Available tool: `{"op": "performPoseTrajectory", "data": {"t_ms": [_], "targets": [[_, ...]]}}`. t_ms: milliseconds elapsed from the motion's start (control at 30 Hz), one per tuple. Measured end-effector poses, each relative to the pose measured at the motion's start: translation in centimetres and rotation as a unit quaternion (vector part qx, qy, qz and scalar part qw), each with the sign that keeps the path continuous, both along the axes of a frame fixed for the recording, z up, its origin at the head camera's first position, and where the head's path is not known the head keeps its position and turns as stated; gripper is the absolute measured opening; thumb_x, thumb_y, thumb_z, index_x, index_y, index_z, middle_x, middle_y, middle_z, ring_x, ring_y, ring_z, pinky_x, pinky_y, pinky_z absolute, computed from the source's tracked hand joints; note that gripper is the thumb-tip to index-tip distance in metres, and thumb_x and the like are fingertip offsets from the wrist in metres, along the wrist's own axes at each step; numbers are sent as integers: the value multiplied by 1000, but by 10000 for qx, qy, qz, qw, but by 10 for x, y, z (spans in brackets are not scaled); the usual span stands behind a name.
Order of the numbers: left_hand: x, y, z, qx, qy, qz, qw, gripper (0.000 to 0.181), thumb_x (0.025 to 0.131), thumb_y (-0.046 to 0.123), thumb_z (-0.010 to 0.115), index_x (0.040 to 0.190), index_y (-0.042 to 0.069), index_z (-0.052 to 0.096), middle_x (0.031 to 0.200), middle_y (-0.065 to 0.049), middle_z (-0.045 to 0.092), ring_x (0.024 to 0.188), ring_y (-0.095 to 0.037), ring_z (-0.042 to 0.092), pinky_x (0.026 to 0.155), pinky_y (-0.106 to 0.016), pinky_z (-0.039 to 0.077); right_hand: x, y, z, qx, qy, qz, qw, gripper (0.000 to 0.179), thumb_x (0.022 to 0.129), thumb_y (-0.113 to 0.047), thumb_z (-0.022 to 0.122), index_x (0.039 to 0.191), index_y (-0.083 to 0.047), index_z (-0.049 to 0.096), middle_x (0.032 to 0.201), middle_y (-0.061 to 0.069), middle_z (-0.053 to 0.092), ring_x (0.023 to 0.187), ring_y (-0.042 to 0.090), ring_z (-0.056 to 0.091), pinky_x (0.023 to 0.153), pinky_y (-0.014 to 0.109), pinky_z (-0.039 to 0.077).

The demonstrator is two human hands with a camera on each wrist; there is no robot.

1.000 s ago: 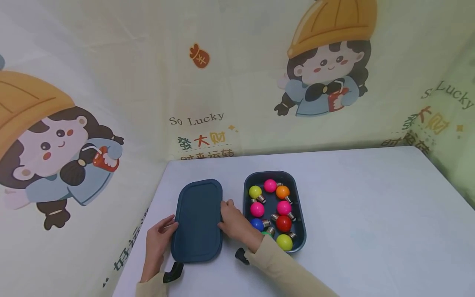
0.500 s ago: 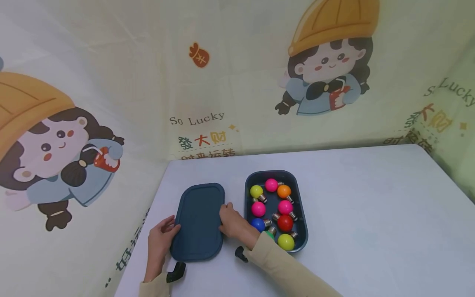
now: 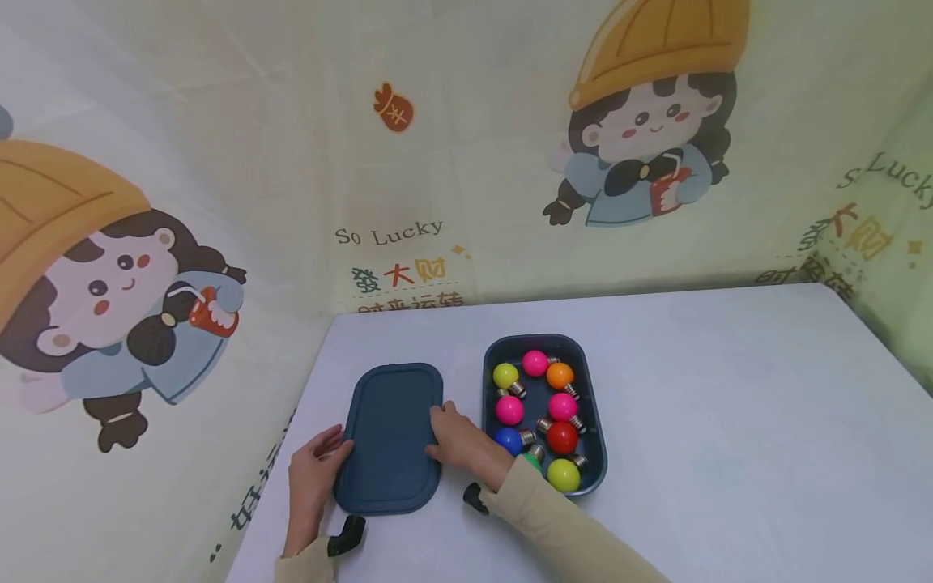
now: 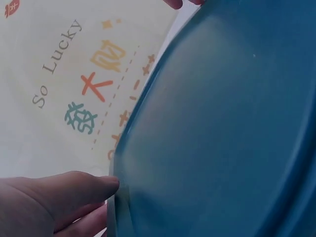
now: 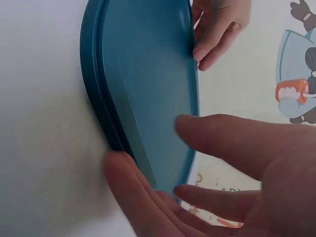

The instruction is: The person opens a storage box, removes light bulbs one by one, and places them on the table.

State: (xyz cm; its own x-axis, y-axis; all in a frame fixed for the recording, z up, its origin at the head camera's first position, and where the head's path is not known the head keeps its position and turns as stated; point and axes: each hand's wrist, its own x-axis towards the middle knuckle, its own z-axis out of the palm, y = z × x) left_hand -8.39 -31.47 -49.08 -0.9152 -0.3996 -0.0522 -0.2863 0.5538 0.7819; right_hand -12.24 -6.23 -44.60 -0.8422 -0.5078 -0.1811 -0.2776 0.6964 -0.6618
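Working the rig from afar, I had both of the person's hands at the lower left of the head frame, apart from each other on opposite sides of a dark blue lid, which sat left of centre. The left hand pinched the lid's left edge, thumb on the upper face; the right hand gripped the right edge. I could not tell whether the lid touched the white table. Just to its right, at lower centre, stood a dark tray of round bulbs in pink, yellow, orange, blue, red and green, the green one partly hidden by the right sleeve. Across the upper frame ran a pale cloth printed with cartoon figures in orange hats and the words "So Lucky."
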Motion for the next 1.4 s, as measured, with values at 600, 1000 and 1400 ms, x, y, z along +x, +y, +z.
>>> {"op": "performPoseTrajectory", "data": {"t_ms": [600, 1000, 1400], "targets": [[3, 26, 5, -371, 772, 362, 9957, 27, 94, 17, 67, 118, 5, 68, 114, -17, 70, 106, -29, 64, 74, -2, 39, 4, 17, 5, -550, 697, -110, 9960, 45, 93, -20, 70, 132, -1, 57, 122, 13, 56, 103, 19, 61, 91, 29, 55], [3, 50, 13, 96, 1124, 399, 9928, 24, 96, 16, 66, 117, 5, 69, 111, -13, 71, 89, 7, 55, 75, -2, 41, 5, 35, 15, -653, 1079, -147, 9919, 44, 93, -20, 70, 131, -1, 58, 122, 13, 56, 108, 21, 59, 91, 30, 55], [4, 71, 20, 1237, 1193, 99, 9851, 34, 96, 18, 67, 126, 3, 63, 121, -17, 66, 92, 5, 60, 81, -3, 45, 2, 56, 27, -850, 793, -390, 9925, 45, 92, -19, 71, 132, -3, 57, 126, 14, 55, 108, 22, 58, 86, 32, 57]]}}
